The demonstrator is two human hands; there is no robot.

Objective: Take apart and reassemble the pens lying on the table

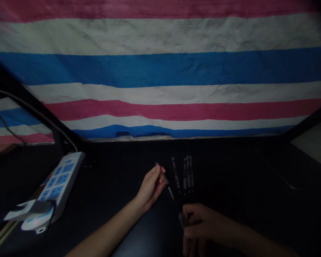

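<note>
My left hand point(152, 184) is closed around a pen's upper part, from which a refill point(171, 193) with a yellowish end sticks out toward me. Lower and to the right, my right hand point(199, 223) grips a short, greyish pen barrel piece point(181, 220) between thumb and fingers. The two pieces are apart. Beyond my hands, a single pen point(176, 175) lies on the black table, its tip toward me. Just right of it, several similar pens point(188, 174) lie side by side. The scene is dim, so fine details are hard to see.
A white power strip point(74, 167) with blue socket panels lies at the left. Plugged in at its near end is a white device point(37, 218) with a small red light. A striped sheet point(160, 69) hangs behind the black table point(117, 167). A dark flat object point(294, 164) lies at right.
</note>
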